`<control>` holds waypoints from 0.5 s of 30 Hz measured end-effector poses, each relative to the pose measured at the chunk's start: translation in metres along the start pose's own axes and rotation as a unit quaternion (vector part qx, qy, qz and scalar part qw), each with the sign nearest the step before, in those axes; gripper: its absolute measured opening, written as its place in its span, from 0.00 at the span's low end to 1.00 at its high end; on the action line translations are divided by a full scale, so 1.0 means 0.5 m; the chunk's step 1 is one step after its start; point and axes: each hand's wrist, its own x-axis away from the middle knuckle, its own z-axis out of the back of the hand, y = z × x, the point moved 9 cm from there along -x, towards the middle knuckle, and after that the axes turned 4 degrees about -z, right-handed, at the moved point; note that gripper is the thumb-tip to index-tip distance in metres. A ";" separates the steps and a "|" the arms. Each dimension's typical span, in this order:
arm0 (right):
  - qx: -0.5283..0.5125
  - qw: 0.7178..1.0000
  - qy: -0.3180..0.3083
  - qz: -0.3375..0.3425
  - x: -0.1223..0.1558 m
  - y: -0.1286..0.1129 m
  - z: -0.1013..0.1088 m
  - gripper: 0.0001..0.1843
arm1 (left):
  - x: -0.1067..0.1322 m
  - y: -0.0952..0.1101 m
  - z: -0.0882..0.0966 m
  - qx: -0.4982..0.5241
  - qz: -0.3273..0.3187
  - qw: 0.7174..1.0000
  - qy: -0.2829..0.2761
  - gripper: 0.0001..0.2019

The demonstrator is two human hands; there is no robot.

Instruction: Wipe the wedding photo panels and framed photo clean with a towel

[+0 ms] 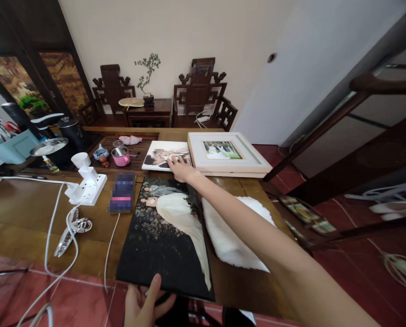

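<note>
Showing handling judged partway: desk (22, 209) carries black album (169, 231), reaching near edge, gripped there by left hand (147, 303), thumb on top, release not yet made. Frame (228, 170), already laid at far right corner, clear of fingers. White sheet (230, 245), near right edge, apparently unused. White book (158, 153), toward far edge, beside frame; right hand (181, 170) on it, clenched or merely resting: cannot tell.
</note>
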 end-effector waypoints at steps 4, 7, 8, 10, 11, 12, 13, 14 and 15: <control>-0.046 0.996 -0.074 0.028 -0.013 0.021 -0.010 0.19 | -0.003 -0.003 0.004 -0.010 -0.006 1.000 -0.001 0.30; -0.082 0.991 -0.102 0.040 -0.014 0.031 -0.004 0.18 | -0.004 -0.001 0.003 -0.011 -0.014 1.000 -0.007 0.28; -0.094 0.989 -0.105 0.041 -0.013 0.033 0.001 0.18 | -0.004 0.001 0.002 -0.012 -0.016 1.000 -0.010 0.28; -0.119 0.987 -0.101 0.040 -0.006 0.038 0.020 0.18 | -0.003 0.003 0.001 -0.016 -0.018 1.000 -0.011 0.26; -0.132 0.986 -0.093 0.040 0.003 0.042 0.034 0.18 | -0.003 0.004 0.001 -0.019 -0.017 1.000 -0.011 0.25; -0.145 0.985 -0.080 0.038 0.016 0.048 0.051 0.19 | -0.003 0.004 0.001 -0.020 -0.017 1.000 -0.010 0.23; -0.159 0.984 -0.064 0.036 0.036 0.057 0.070 0.19 | -0.003 0.005 0.001 -0.023 -0.016 1.000 -0.009 0.22; -0.172 0.983 -0.048 0.032 0.063 0.070 0.089 0.20 | -0.004 0.004 0.002 -0.025 -0.015 1.000 -0.008 0.21; -0.184 0.982 -0.031 0.024 0.098 0.086 0.107 0.21 | -0.006 0.004 0.003 -0.027 -0.015 0.999 -0.007 0.21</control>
